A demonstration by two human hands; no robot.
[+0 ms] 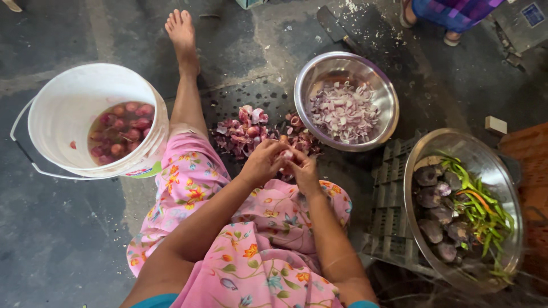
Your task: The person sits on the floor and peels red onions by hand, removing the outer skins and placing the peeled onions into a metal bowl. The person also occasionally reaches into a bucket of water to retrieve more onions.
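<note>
The round white plastic bucket (80, 108) at nine o'clock holds brownish water with reddish-pink shallots (121, 130). At centre lies a purple and pale pink heap of shallot peels (248, 132). The shiny silver steel bowl (345, 65) at one o'clock carries lilac-and-white chopped shallot pieces (344, 111). The larger silver steel basin (502, 177) at three o'clock shows dull grey-purple lumps (435, 214) beside bright green and orange chillies (478, 208). The pink cloth skirt (260, 256) at six o'clock bears an orange, yellow, blue and green flower print, above a dark grey floor (57, 239).
</note>
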